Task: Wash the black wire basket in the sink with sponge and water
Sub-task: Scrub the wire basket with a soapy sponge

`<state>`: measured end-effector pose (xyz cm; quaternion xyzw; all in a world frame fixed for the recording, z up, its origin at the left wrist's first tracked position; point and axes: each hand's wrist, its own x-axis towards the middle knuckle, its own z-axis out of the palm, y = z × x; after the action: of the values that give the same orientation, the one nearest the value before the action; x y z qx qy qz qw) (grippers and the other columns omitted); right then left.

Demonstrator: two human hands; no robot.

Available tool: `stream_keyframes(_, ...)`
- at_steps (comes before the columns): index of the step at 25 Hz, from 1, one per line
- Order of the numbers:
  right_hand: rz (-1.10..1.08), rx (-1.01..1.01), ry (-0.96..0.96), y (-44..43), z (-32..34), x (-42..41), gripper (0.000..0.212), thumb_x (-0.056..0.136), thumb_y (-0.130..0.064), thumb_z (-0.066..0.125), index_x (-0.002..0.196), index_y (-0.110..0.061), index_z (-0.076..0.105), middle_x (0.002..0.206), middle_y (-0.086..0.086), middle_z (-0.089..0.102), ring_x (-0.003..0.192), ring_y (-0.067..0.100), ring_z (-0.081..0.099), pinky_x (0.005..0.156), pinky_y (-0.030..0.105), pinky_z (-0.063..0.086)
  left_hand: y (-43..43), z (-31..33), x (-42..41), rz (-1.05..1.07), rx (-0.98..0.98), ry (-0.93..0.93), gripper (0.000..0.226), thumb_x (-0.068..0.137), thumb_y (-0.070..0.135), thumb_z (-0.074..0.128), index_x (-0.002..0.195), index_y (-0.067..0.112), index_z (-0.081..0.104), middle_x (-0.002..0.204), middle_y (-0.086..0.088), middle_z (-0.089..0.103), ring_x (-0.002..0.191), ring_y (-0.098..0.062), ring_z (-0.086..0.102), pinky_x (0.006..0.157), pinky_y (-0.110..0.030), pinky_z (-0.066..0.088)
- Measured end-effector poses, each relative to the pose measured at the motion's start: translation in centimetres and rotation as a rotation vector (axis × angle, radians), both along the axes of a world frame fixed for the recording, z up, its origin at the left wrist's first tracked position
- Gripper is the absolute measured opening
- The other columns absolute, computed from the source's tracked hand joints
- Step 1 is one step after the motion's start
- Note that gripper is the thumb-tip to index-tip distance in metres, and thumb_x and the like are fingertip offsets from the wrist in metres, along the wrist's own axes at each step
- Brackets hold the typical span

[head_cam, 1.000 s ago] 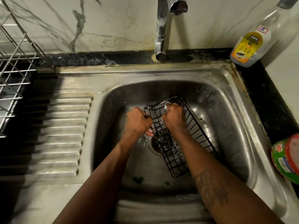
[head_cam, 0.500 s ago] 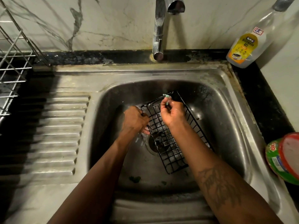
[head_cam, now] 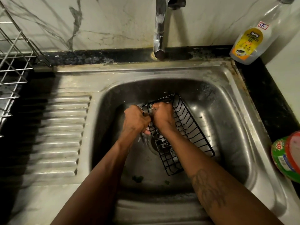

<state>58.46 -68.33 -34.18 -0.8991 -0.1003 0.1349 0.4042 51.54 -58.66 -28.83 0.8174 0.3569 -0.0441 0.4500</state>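
Your left hand point(head_cam: 136, 119) grips the basket point(head_cam: 183, 137) rim in the sink point(head_cam: 227, 88). Your right hand point(head_cam: 162, 113) is fisted inside the basket; whether it holds anything, I cannot tell.

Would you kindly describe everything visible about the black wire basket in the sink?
The basket is a long, narrow rectangular tray of thin black wire, grid floor and barred sides, apparently coated metal. It sits tilted in the sink bowl over the drain, its far end raised. The left hand grips its left rim near the far corner; the right hand is fisted inside that corner, something pale and sudsy showing at it. It looks wet.
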Motion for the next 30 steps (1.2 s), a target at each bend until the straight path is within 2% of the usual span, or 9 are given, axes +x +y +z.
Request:
stream_keyframes(3, 0.119, -0.036, -0.168, -0.4, 0.1, -0.9, 0.029, 0.090, -0.003, 0.054, 0.064, -0.016, 0.052, 0.068, 0.002, 0.055, 0.058, 0.015, 0.048, 0.052, 0.035, 0.044, 0.2, -0.2, 0.0, -0.007, -0.010, 0.035, 0.014, 0.084, 0.006, 0.066, 0.076, -0.004, 0.070, 0.064, -0.016, 0.071, 0.054, -0.026, 0.073, 0.060, -0.044, 0.063)
stream_keyframes(6, 0.233, 0.071, -0.478, -0.7, -0.4, -1.5, 0.014, 0.092, -0.004, 0.065, 0.078, -0.010, 0.066, 0.079, 0.008, 0.065, 0.067, 0.021, 0.059, 0.059, 0.028, 0.048, 0.4, -0.3, 0.0, -0.009, 0.000, 0.038, 0.015, 0.081, 0.010, 0.066, 0.073, -0.002, 0.070, 0.061, -0.015, 0.071, 0.055, -0.027, 0.073, 0.060, -0.045, 0.063)
stream_keyframes(10, 0.236, 0.125, -0.258, -1.5, -1.0, -1.2, 0.015, 0.094, -0.011, 0.061, 0.085, -0.017, 0.071, 0.088, 0.000, 0.068, 0.080, 0.021, 0.063, 0.069, 0.035, 0.053, 0.4, -0.3, 0.0, -0.006, -0.026, 0.034, 0.014, 0.083, 0.009, 0.068, 0.074, 0.000, 0.070, 0.063, -0.015, 0.072, 0.058, -0.027, 0.073, 0.062, -0.045, 0.063)
stream_keyframes(15, 0.492, -0.284, -0.381, -1.5, -1.7, -0.9, 0.018, 0.093, -0.006, 0.062, 0.104, -0.016, 0.073, 0.103, 0.004, 0.068, 0.096, 0.022, 0.063, 0.083, 0.037, 0.056, 0.3, 0.0, -0.1, 0.011, -0.030, 0.043, 0.012, 0.084, 0.009, 0.071, 0.078, -0.001, 0.069, 0.066, -0.015, 0.072, 0.059, -0.025, 0.074, 0.061, -0.044, 0.063)
stream_keyframes(18, 0.312, -0.137, -0.231, -1.3, -0.4, -1.2, 0.020, 0.100, -0.013, 0.053, 0.108, -0.016, 0.070, 0.107, 0.004, 0.068, 0.096, 0.019, 0.064, 0.083, 0.036, 0.056, 0.2, 0.1, -0.2, 0.019, -0.020, 0.054, 0.013, 0.084, 0.010, 0.072, 0.077, -0.001, 0.069, 0.066, -0.015, 0.072, 0.058, -0.026, 0.073, 0.060, -0.044, 0.063)
stream_keyframes(20, 0.116, 0.066, -0.400, -1.8, 0.5, -1.2, 0.030, 0.101, -0.016, 0.043, 0.106, -0.007, 0.071, 0.102, 0.010, 0.069, 0.090, 0.023, 0.066, 0.078, 0.033, 0.057, 0.4, -0.1, -0.2, 0.031, -0.016, 0.047, 0.013, 0.082, 0.009, 0.071, 0.076, -0.002, 0.069, 0.065, -0.015, 0.072, 0.056, -0.027, 0.073, 0.058, -0.045, 0.063)
stream_keyframes(22, 0.122, 0.048, -0.449, -3.0, 0.1, -0.4, 0.031, 0.099, -0.014, 0.043, 0.105, -0.006, 0.072, 0.101, 0.011, 0.070, 0.089, 0.025, 0.066, 0.076, 0.034, 0.057, 0.4, -0.1, -0.2, 0.047, -0.010, 0.052, 0.011, 0.082, 0.009, 0.071, 0.076, -0.001, 0.069, 0.066, -0.014, 0.072, 0.056, -0.024, 0.073, 0.058, -0.043, 0.063)
stream_keyframes(26, 0.276, -0.275, -0.306, -3.3, -1.6, -0.4, 0.033, 0.097, -0.004, 0.048, 0.121, -0.015, 0.069, 0.117, 0.007, 0.068, 0.102, 0.021, 0.063, 0.085, 0.030, 0.053, 0.4, 0.3, -0.2, 0.040, -0.008, 0.079, 0.009, 0.085, 0.008, 0.071, 0.079, 0.001, 0.068, 0.068, -0.013, 0.073, 0.059, -0.021, 0.074, 0.061, -0.039, 0.064)
stream_keyframes(30, -0.038, 0.022, -0.279, -3.3, -0.3, -0.5, 0.021, 0.103, -0.015, 0.047, 0.107, -0.013, 0.068, 0.093, -0.007, 0.063, 0.078, 0.008, 0.059, 0.058, 0.008, 0.044, 0.4, 0.1, -0.1, 0.059, 0.025, 0.087, 0.011, 0.081, 0.009, 0.071, 0.080, -0.002, 0.070, 0.068, -0.015, 0.073, 0.060, -0.023, 0.074, 0.059, -0.044, 0.063)
